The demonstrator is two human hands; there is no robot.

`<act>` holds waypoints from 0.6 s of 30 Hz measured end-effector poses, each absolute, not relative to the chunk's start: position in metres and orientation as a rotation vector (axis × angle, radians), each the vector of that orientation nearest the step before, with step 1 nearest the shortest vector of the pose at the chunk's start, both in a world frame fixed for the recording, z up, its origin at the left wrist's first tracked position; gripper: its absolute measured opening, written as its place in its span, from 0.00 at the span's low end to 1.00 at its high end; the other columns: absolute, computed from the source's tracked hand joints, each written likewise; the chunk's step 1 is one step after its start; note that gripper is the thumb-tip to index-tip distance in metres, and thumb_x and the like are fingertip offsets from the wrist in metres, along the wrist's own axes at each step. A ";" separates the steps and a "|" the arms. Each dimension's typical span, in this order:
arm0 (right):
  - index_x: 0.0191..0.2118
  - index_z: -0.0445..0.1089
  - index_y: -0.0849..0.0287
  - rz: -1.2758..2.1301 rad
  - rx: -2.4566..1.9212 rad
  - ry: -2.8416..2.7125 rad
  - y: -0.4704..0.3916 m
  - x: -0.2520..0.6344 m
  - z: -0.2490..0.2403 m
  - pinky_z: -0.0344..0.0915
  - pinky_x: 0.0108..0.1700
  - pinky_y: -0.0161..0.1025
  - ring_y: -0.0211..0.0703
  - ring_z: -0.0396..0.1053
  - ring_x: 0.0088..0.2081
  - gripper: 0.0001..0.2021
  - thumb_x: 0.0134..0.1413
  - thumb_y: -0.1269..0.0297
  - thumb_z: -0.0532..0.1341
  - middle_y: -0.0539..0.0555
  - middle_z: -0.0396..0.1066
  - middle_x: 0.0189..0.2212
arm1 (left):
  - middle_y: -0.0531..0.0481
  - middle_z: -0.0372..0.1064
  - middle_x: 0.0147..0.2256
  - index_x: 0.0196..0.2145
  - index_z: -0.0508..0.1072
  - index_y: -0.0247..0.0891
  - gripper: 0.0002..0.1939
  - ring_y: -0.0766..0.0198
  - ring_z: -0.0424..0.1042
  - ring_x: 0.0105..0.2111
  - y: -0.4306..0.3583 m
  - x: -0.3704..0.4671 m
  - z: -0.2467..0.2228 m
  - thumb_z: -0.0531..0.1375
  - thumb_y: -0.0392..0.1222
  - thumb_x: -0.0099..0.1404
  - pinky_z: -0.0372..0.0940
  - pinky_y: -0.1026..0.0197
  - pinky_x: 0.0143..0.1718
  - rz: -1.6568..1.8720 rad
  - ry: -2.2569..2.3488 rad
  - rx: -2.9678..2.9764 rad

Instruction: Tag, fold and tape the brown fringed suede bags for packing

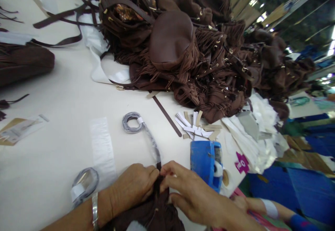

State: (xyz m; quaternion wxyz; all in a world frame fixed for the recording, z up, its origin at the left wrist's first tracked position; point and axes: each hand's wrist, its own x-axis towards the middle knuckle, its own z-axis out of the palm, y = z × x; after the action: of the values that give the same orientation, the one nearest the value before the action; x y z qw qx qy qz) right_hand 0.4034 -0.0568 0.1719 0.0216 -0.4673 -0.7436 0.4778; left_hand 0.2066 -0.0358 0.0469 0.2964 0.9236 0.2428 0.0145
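Observation:
A dark brown bag (146,213) lies at the bottom centre, partly hidden under my hands. My left hand (133,183) is closed on the bag's dark strap, fingers pressed together at its base. Right beside it, my right hand (183,189) pinches the same strap with thumb and forefinger, the other fingers curled. From my fingertips the strap (153,142) runs upward in clear plastic wrap and ends in a wrapped coil (131,122) held by a white band. A second wrapped coil (85,183) rests left of my left wrist.
Brown fringed bags (171,40) are heaped across the back of the white table (65,108). A blue tape dispenser (205,163) and paper strips (195,128) sit right of centre. Another person's arm (258,206) shows at lower right.

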 end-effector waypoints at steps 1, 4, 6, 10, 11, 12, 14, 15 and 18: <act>0.46 0.69 0.56 1.409 -1.432 -2.438 -0.053 0.401 0.178 0.59 0.56 0.44 0.45 0.62 0.52 0.15 0.53 0.77 0.59 0.55 0.64 0.52 | 0.49 0.74 0.36 0.45 0.67 0.40 0.10 0.56 0.74 0.29 -0.034 0.207 0.047 0.53 0.38 0.67 0.67 0.58 0.28 0.054 0.641 2.423; 0.45 0.69 0.58 1.385 -1.199 -2.690 -0.046 0.395 0.185 0.60 0.54 0.43 0.46 0.65 0.48 0.10 0.57 0.71 0.60 0.54 0.71 0.44 | 0.50 0.74 0.35 0.41 0.67 0.41 0.06 0.58 0.74 0.31 -0.030 0.206 0.052 0.52 0.42 0.69 0.65 0.60 0.30 0.085 0.637 2.325; 0.45 0.70 0.59 1.503 -1.043 -2.674 -0.044 0.394 0.180 0.63 0.51 0.38 0.43 0.69 0.46 0.08 0.59 0.71 0.59 0.53 0.74 0.40 | 0.50 0.73 0.35 0.39 0.67 0.41 0.06 0.58 0.74 0.31 -0.028 0.204 0.055 0.52 0.43 0.70 0.64 0.60 0.30 0.088 0.634 2.283; 0.47 0.70 0.61 1.659 -0.964 -2.482 -0.047 0.397 0.167 0.65 0.50 0.32 0.40 0.73 0.47 0.10 0.63 0.73 0.55 0.55 0.76 0.43 | 0.51 0.72 0.36 0.39 0.67 0.42 0.06 0.60 0.73 0.33 -0.022 0.200 0.060 0.51 0.39 0.69 0.63 0.61 0.34 0.109 0.581 2.200; 0.48 0.70 0.62 1.680 -0.938 -2.447 -0.049 0.398 0.166 0.65 0.50 0.32 0.40 0.73 0.48 0.11 0.63 0.74 0.55 0.56 0.76 0.44 | 0.51 0.71 0.36 0.39 0.67 0.42 0.05 0.60 0.72 0.34 -0.020 0.199 0.060 0.51 0.38 0.69 0.62 0.61 0.35 0.122 0.574 2.175; 0.48 0.70 0.63 1.694 -0.913 -2.421 -0.050 0.398 0.165 0.65 0.51 0.31 0.40 0.73 0.49 0.11 0.62 0.75 0.55 0.58 0.76 0.45 | 0.52 0.71 0.35 0.38 0.67 0.42 0.05 0.61 0.71 0.34 -0.018 0.198 0.061 0.52 0.36 0.68 0.62 0.61 0.35 0.137 0.575 2.152; 0.48 0.71 0.64 1.718 -0.872 -2.386 -0.051 0.397 0.166 0.65 0.51 0.31 0.41 0.73 0.50 0.12 0.61 0.76 0.56 0.59 0.76 0.47 | 0.54 0.69 0.33 0.36 0.66 0.42 0.04 0.63 0.69 0.33 -0.014 0.197 0.062 0.53 0.35 0.66 0.60 0.62 0.35 0.169 0.580 2.102; 0.48 0.71 0.65 1.728 -0.859 -2.375 -0.052 0.397 0.166 0.65 0.51 0.31 0.41 0.73 0.50 0.12 0.61 0.76 0.56 0.60 0.76 0.47 | 0.55 0.68 0.33 0.35 0.65 0.42 0.04 0.63 0.68 0.33 -0.012 0.196 0.063 0.54 0.34 0.65 0.60 0.63 0.35 0.181 0.581 2.076; 0.47 0.71 0.65 1.743 -0.826 -2.373 -0.051 0.396 0.167 0.65 0.51 0.31 0.41 0.73 0.50 0.12 0.60 0.77 0.56 0.61 0.75 0.49 | 0.55 0.66 0.33 0.34 0.64 0.41 0.04 0.64 0.66 0.33 -0.010 0.195 0.063 0.53 0.34 0.66 0.59 0.63 0.37 0.195 0.552 2.012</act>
State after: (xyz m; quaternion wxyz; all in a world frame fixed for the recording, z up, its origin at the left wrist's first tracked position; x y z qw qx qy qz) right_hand 0.3960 -0.0506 0.1673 0.0416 -0.2698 -0.7753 0.5695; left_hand 0.1952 -0.0097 0.0629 0.4994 0.8319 0.2280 0.0804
